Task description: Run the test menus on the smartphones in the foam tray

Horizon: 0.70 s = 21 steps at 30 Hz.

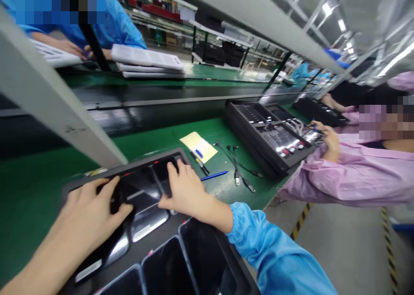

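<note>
A black foam tray (134,252) fills the foreground, with dark-screened smartphones (168,265) lying in its slots. My left hand (86,213) rests over a slot at the tray's upper left. Its fingers and thumb are apart, and they hide most of what lies beneath. My right hand (187,191) reaches over a smartphone (161,174) in the upper right slot, fingertips at its top end and thumb lower down. Those fingers are spread too. Between the hands lies another smartphone (140,187). Small red tabs show along the slot edges.
Beyond my right hand lie a blue pen (215,175), a black marker (201,165), yellow paper (197,146) and short cables (237,165). A second tray (258,135) stands right, where a pink-sleeved co-worker reaches in. A white post (64,92) rises at left; white stacked trays (147,58) lie across the bench.
</note>
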Each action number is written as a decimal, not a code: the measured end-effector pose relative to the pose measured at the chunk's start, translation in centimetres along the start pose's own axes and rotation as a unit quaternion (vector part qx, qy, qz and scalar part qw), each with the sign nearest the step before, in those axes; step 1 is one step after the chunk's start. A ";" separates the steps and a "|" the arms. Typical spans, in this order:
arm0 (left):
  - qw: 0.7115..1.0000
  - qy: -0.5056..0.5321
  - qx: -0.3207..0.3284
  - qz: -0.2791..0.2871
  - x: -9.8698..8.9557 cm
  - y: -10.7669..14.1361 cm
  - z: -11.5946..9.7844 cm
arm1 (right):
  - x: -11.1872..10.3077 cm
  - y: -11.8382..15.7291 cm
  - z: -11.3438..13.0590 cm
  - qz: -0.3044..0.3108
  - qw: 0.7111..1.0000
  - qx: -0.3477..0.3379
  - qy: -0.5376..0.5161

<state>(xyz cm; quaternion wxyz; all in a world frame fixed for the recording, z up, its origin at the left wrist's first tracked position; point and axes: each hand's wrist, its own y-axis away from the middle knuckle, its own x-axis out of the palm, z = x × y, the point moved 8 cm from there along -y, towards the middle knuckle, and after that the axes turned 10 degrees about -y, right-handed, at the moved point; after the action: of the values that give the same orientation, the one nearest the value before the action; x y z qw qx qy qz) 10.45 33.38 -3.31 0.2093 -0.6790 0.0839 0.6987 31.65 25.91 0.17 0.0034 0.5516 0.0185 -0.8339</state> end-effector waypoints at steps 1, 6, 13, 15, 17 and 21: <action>0.999 -0.027 0.016 0.007 -0.9 0.2 -0.8 | 0.1 0.1 0.0 0.000 1.000 0.003 0.004; 0.998 -0.042 0.021 0.039 -3.7 0.8 -2.4 | 0.0 0.3 -0.3 0.000 1.000 0.017 -0.024; 0.999 0.003 0.024 0.046 -4.3 0.8 -2.7 | -0.7 1.2 1.1 -0.005 0.997 0.038 0.067; 0.999 0.010 0.031 0.036 -4.2 0.6 -2.7 | -1.6 1.0 0.7 -0.019 0.998 0.016 0.065; 0.999 0.012 0.035 0.027 -4.1 0.5 -2.6 | -3.8 0.4 -1.5 -0.064 0.998 -0.010 0.028; 0.998 0.034 0.049 0.007 -4.3 0.1 -2.5 | -9.0 -1.1 -13.1 -0.193 0.976 0.100 0.018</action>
<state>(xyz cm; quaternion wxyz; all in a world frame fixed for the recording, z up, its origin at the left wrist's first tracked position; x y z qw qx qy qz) 12.61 31.50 0.75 0.2347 -0.6905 0.1303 0.6717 47.20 27.37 3.35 -0.2131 0.5502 0.0410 -0.8063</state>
